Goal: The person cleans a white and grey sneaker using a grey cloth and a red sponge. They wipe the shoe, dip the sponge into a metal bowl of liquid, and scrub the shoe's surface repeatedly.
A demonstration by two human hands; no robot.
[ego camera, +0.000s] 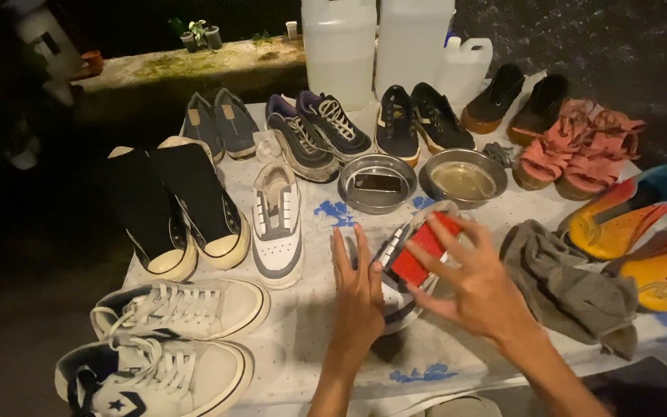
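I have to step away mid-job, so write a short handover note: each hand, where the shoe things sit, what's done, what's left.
Left hand: flat against the side of the white sneaker with a red insole, steadying it on the table.
Right hand: fingers spread over the red insole, touching it.
Nearby: crumpled grey cloth to the right; two round metal bowls behind, one holding cloudy liquid.
Done: cannot tell.
Left: other pairs lined up around the floral tablecloth.

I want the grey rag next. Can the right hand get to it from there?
Probably yes. The right hand lies on the shoe with the red insole, and the grey rag sits just beside it on the table. Nothing stands between them.
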